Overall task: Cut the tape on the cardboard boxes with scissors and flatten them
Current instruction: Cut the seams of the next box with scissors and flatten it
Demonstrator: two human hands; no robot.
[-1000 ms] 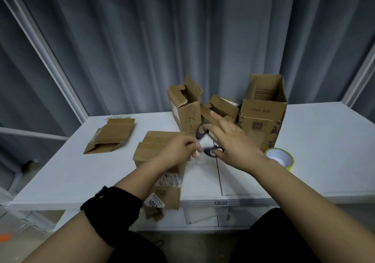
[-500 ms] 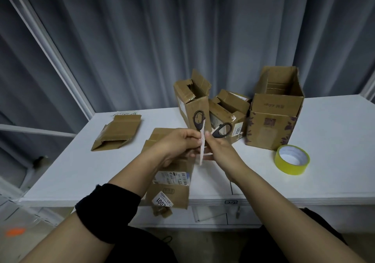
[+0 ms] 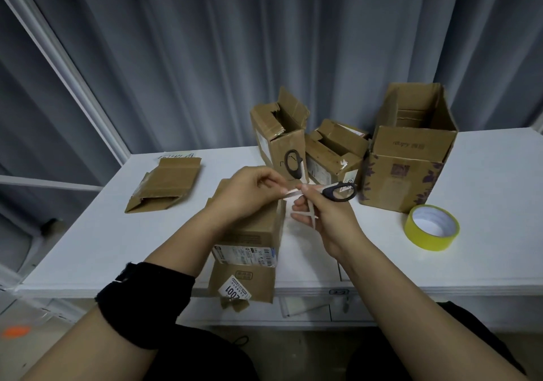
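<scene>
Scissors first: the black-handled scissors (image 3: pixel 338 193) are up in the air, just above the white table (image 3: pixel 88 233), blades splayed wide. One handle loop stands against the boxes behind and the other juts out to the right. They're rigid steel with sharp edges, so those loops look like the safe place to take them, not the blades.

The left hand (image 3: pixel 246 195) closes thumb and forefinger in a tight pinch on the pale tip of one blade. It could be a sliver of sticky tape there rather than the blade itself, and I can't tell which. The right hand (image 3: pixel 326 227) pinches near the pivot, its lower fingers loosely spread, with the other blade running down past them.

Directly beneath lies a flattened brown cardboard box (image 3: pixel 249 233) with white labels, hanging over the table's front edge. It's probably light, stiff across the panels and willing to fold along its creases. A second flattened carton (image 3: pixel 167 183) sits away to the left.

At the back stand three open cardboard boxes (image 3: pixel 411 157), not yet collapsed. A yellow tape roll (image 3: pixel 432 227) rests beside the largest.
</scene>
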